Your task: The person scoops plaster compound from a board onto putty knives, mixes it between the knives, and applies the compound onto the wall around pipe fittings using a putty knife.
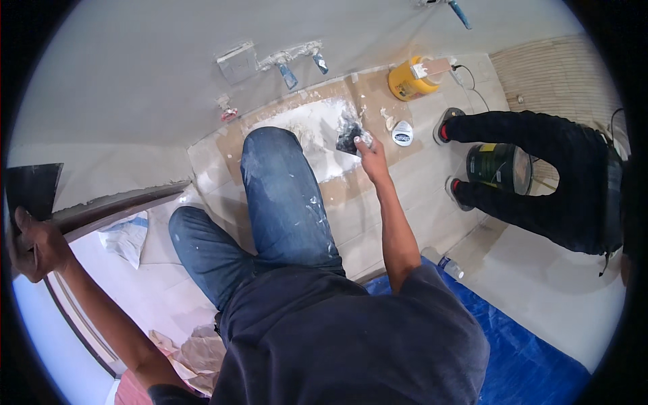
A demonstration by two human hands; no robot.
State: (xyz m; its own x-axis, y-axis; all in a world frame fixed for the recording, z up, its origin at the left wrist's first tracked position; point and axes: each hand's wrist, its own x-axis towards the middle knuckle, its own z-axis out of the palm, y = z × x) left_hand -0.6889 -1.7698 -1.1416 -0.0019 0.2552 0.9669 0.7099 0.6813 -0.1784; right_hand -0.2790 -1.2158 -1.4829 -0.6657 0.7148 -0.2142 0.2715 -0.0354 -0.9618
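Observation:
In my right hand (370, 156), closed at the lower middle of the wall, is a scraper (347, 139) with a dark flat blade smeared with white putty. It is over a white powdery patch (310, 138) spread on a brown cardboard sheet (226, 152). My left hand (42, 248) is at the far left, its fingers curled against the lower edge of a dark flat plate (32, 190). The fingertips there are partly hidden. Behind that plate runs a brown door frame (121, 204). A white round lid (402, 133) lies right of the scraper.
A yellow bucket (408, 81) carries a pinkish flat tool (435, 67) across its top. At right, another person's dark-trousered legs (533, 135) straddle a dark bucket (496, 167). A clear bottle (451, 267) lies by a blue tarp (513, 337). Blue-capped pipes (287, 76) jut from the wall.

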